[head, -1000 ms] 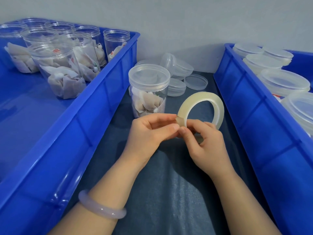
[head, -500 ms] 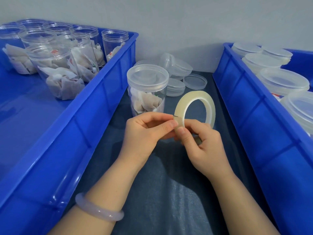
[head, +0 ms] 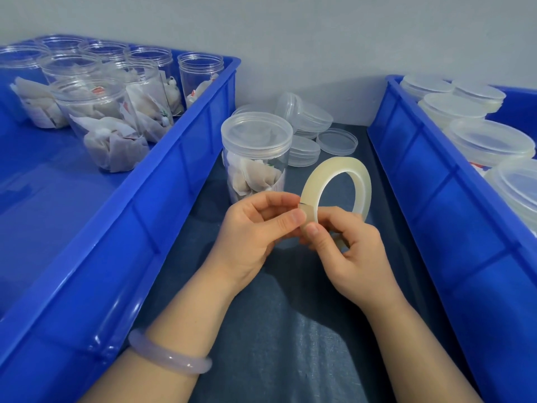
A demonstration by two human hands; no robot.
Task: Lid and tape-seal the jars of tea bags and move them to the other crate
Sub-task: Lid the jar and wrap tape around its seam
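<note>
Hands meet at the tape roll (head: 337,184): right hand (head: 348,251) grips it, left hand (head: 255,231) pinches its end, near the lidded jar (head: 255,152).

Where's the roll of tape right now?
In the head view the tape roll is upright at centre, held by the right hand and pinched by the left hand, just right of the lidded jar, between the left crate and right crate.

A plain pale grey wall (head: 290,30) stands behind. Dark blue-grey cloth (head: 284,330) covers the table (head: 390,216), softly lit.
</note>
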